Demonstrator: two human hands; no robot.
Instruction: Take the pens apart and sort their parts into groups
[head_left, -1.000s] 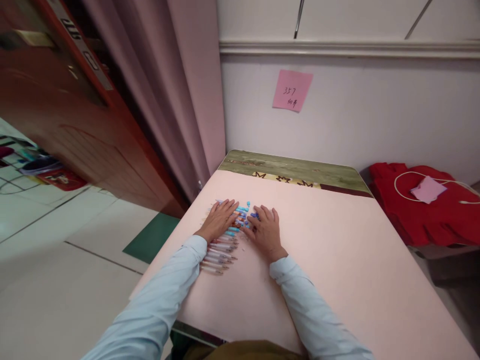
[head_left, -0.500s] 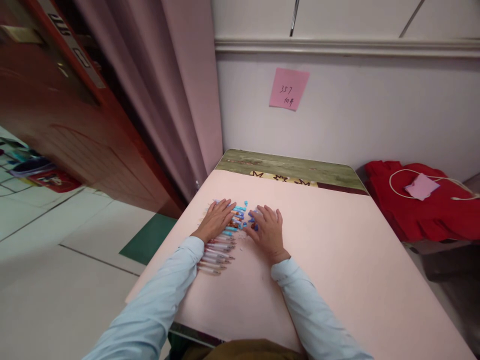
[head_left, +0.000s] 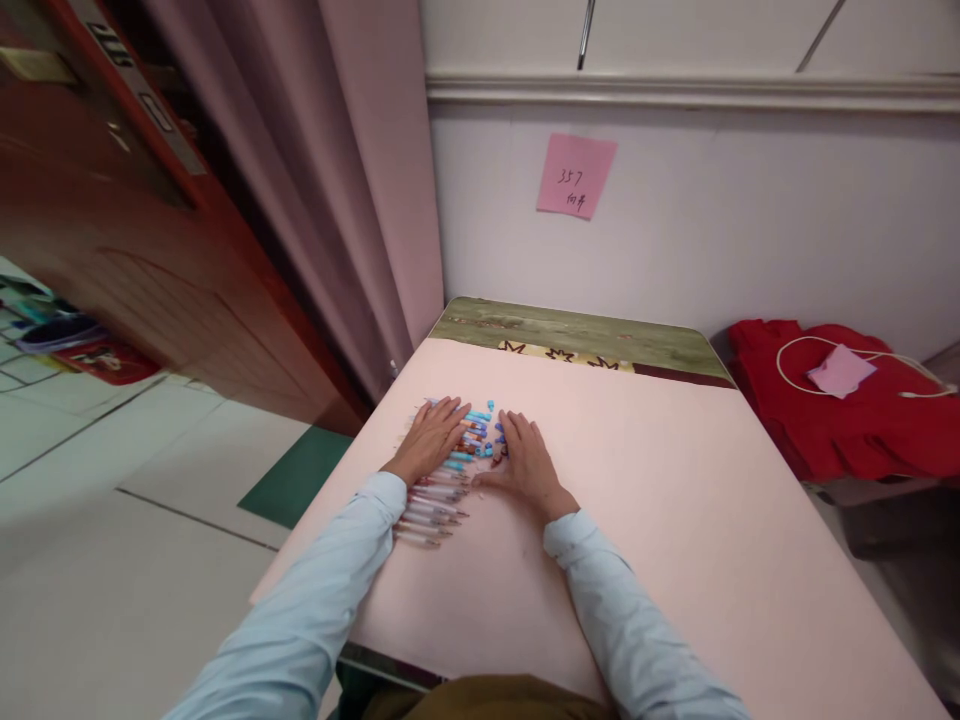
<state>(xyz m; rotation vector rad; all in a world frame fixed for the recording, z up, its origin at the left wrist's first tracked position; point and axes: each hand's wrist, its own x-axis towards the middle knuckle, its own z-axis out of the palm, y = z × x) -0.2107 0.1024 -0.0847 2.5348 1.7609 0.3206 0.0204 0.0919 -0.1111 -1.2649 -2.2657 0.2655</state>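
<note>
A row of several pens (head_left: 431,510) lies side by side on the pale table (head_left: 637,520); the nearer ones are clear, the farther ones have blue, brown and purple ends. Flat across the farther pens rests my left hand (head_left: 433,435), its fingers stretched out and hiding their middles. My right hand (head_left: 526,460) lies just right of the pen tips, thumb spread away from the fingers. Between the two hands sit small blue pieces (head_left: 489,449) that look like pen caps or parts, partly hidden by my right fingers. One light blue piece (head_left: 490,405) lies farther back.
A wooden door (head_left: 172,250) and a mauve curtain (head_left: 360,150) stand at the left. The wall behind carries a pink note (head_left: 576,176). Right of the table, a red cloth (head_left: 795,430) holds a white cable (head_left: 795,345) and pink paper slips (head_left: 841,372).
My right hand has shifted slightly left toward the pens, its fingers drawn closer together and its thumb reaching nearer the pen tips. My left hand stays on the pens.
</note>
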